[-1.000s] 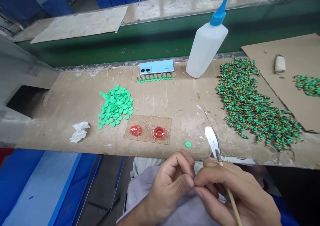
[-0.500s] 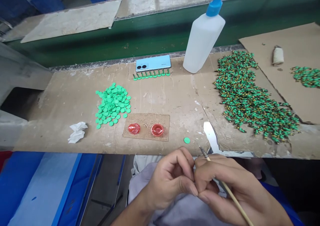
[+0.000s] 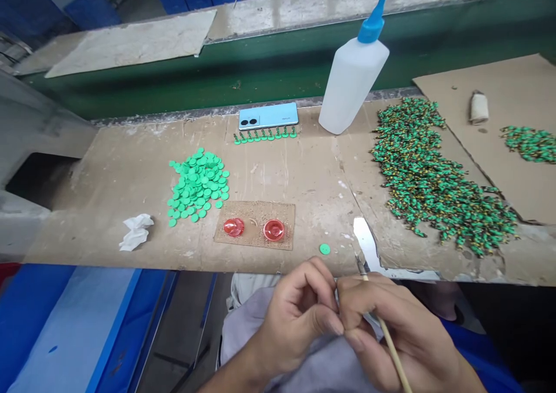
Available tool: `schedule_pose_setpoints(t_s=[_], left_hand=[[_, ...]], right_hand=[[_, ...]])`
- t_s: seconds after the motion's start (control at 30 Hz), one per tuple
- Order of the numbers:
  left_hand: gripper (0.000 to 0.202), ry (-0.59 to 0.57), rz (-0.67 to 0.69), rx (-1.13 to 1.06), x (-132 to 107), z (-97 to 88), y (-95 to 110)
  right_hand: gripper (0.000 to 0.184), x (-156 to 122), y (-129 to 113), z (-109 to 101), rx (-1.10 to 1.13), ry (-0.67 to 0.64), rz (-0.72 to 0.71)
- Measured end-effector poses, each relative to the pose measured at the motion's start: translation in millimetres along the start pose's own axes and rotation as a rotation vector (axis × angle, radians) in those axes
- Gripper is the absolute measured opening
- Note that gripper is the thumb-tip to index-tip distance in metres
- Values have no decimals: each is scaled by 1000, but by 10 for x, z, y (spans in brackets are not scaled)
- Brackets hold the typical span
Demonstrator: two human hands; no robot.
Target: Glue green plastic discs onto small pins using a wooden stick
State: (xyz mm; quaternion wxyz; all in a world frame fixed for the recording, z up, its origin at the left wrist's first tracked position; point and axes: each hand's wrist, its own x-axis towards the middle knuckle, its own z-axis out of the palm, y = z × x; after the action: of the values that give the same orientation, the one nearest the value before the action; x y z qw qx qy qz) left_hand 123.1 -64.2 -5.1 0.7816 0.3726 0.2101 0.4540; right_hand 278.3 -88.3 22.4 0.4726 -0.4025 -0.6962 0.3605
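My left hand (image 3: 299, 317) and my right hand (image 3: 391, 329) meet just below the bench's front edge, with their fingertips together. The right hand grips a thin wooden-handled pick (image 3: 388, 341), whose metal tip (image 3: 358, 262) points up at the left fingers. Whatever the left fingertips pinch is hidden. Nearest the hands lie a single green plastic disc (image 3: 324, 249) and a white metal scraper blade (image 3: 365, 242). Farther off are a heap of green discs (image 3: 198, 185) and a larger heap of small green-and-yellow parts (image 3: 434, 178).
The cardboard-covered bench (image 3: 108, 207) also holds a cork pad (image 3: 254, 239) with two red dishes, a glue bottle (image 3: 351, 77), a phone (image 3: 268, 116), a row of green pins (image 3: 264, 136) and crumpled tissue (image 3: 136, 232). A green-sided conveyor (image 3: 130, 91) runs behind.
The pick's tip swung left, then back slightly right, and its handle shifted with it. The hands stay together, and the view has shifted slightly.
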Motion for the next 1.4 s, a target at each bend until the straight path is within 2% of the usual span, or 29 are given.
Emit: schedule_pose_setpoints(t_s=[0.27,0.37,0.43,0.6,0.77,1.07,1.27,1.4], left_hand=[[31,39,156,160,-83,21,-48],[28,49,160,144,-99,-4,-56],[31,47,109,33,-87,-9,-58],[38,-16,-107,-398,-13,32,-39],[34,-42,-172,-522,-1,53,-36],[35,4,-175,-391,-12,33,-49],[40,79,-36,-86,-63,-27,-89],[51,123,26,-41,-44,-18,-97]], right_hand=[[14,54,-62,46,-113,73,-62],[16,62,-77,41,-129,61,-55],[14,56,-82,25,-120,67,-41],[14,38,-98,-37,-111,79,-17],[16,17,-87,-36,-123,111,-11],[17,30,-134,88,-173,154,51],[16,43,-175,101,-206,194,92],[15,59,-196,91,-209,174,73]])
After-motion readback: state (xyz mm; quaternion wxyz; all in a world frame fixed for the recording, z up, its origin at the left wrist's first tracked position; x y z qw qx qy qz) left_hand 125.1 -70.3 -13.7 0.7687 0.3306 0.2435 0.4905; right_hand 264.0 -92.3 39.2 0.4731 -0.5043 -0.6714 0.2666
